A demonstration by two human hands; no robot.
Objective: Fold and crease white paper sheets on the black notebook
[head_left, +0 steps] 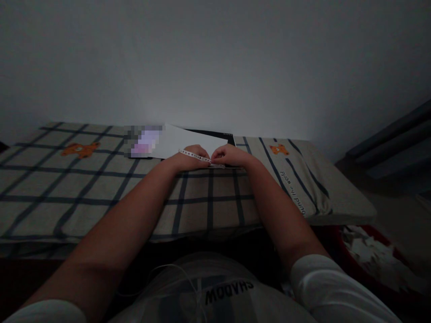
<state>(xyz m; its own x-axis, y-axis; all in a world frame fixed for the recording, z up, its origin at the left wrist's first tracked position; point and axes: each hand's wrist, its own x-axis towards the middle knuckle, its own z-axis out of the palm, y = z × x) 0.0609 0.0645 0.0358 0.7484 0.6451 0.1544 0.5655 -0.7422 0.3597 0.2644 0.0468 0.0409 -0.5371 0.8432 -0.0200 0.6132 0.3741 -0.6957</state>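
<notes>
Nearest the camera: white shirt with dark lettering [229, 294], thin white cord [175, 278] looped across it. Both forearms bare, sleeves pushed up, reaching forward.

Low right, beside the bed: red bin [353, 264] with white paper scraps [370, 255] inside.

Arms lie over a bed, on a checked cover [101, 197], beige with dark blue lines and orange bear prints [80, 149].

Left hand [192, 157] and right hand [229, 156] meet near the cover's far edge, fingers curled, both pinching a narrow white perforated paper strip [198, 157]. Strip runs from over the left wrist to the right fingertips and rests on the hands, at the near edge of the white sheet [188, 140].

The sheet lies flat on a dark board [215, 133] whose edge shows behind it. A blurred patch covers the sheet's left part.

Behind: plain pale wall [215, 58]. Dim light, fine detail hard to read.
</notes>
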